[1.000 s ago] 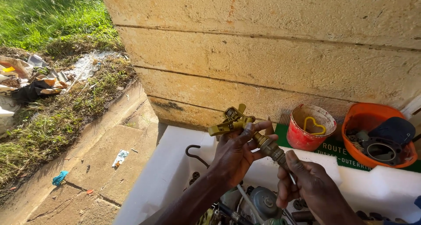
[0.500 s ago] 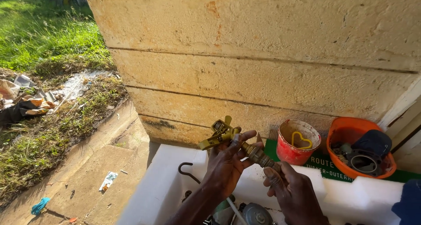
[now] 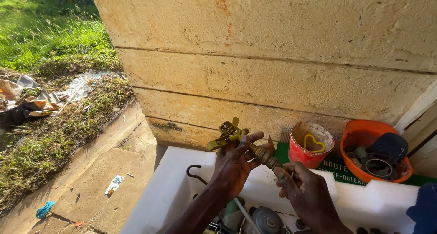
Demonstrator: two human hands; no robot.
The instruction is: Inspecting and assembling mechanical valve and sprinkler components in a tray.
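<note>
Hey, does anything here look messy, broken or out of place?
Yes. Rubbish is heaped on the grass at left, and loose scraps lie on the concrete path. The wall looks stained and chipped near its base. The brass fitting in both hands looks whole.

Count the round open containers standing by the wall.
2: a red tub holding a yellow heart-shaped piece, right of the hands, and an orange bowl of dark parts further right. Others may sit beyond the frame edge.
</note>
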